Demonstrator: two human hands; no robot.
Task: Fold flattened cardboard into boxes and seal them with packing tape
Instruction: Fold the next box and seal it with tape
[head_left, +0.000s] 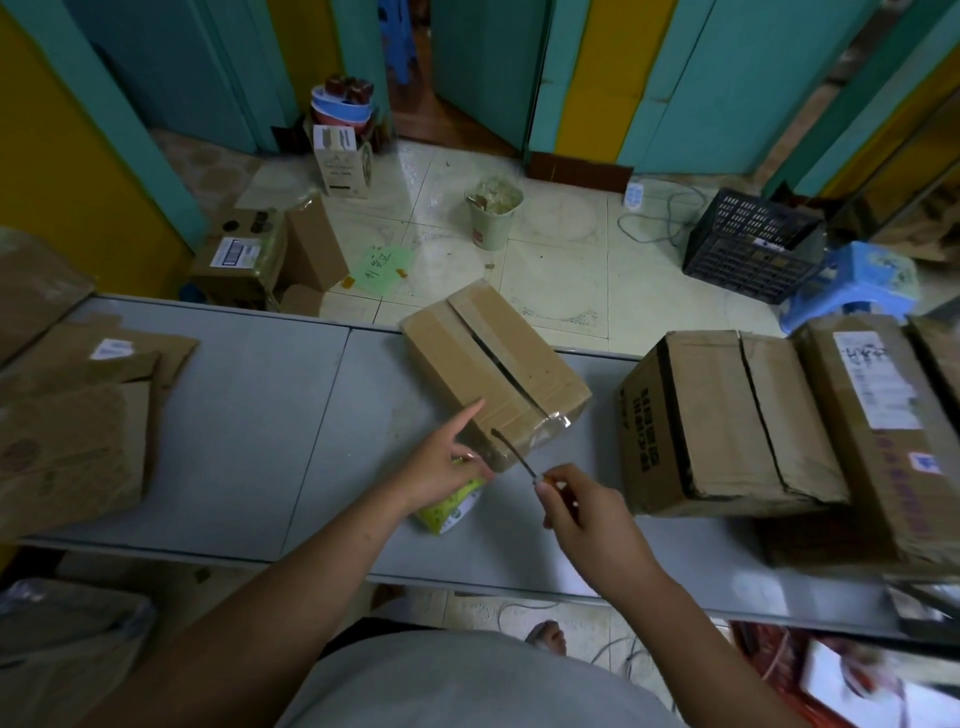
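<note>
A small cardboard box (493, 364) lies askew on the grey table (260, 415), its top flaps closed with a dark seam between them. Clear tape wraps its near end (550, 423). My left hand (447, 462) is at the box's near corner, index finger stretched out against the box's side. Its other fingers curl round a yellow-green tape roll (452, 506) that rests on the table. My right hand (587, 512) pinches a thin dark tool (511, 452), whose tip touches the box's near end just below the tape.
Two larger closed boxes (727, 421) (883, 431) stand on the table's right part. Flattened cardboard (78, 426) is stacked at the left. On the floor beyond are a bin (493, 213), a black crate (753, 244), a blue stool (852, 286) and more boxes (249, 254).
</note>
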